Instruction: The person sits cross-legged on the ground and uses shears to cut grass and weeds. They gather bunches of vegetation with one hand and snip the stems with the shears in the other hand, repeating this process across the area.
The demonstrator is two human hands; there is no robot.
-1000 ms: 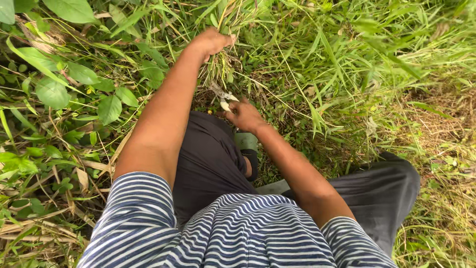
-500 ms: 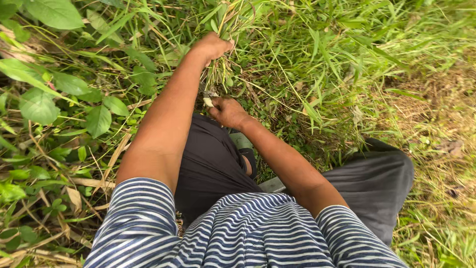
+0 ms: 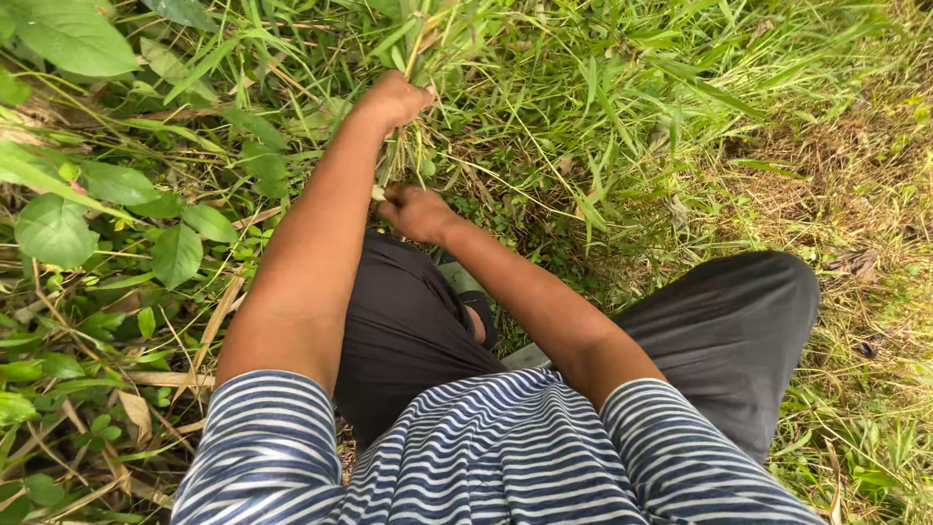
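Fists both: left hand (image 3: 397, 97) clenches a grass tuft (image 3: 418, 44) at twelve o'clock; right hand (image 3: 416, 212), just below, closes on something pale, mostly hidden among the stems.

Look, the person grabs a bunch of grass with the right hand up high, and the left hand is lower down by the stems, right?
Not quite: the hands are swapped. In the head view the left hand grips the bunch of grass up high, and the right hand is lower down by the stems.
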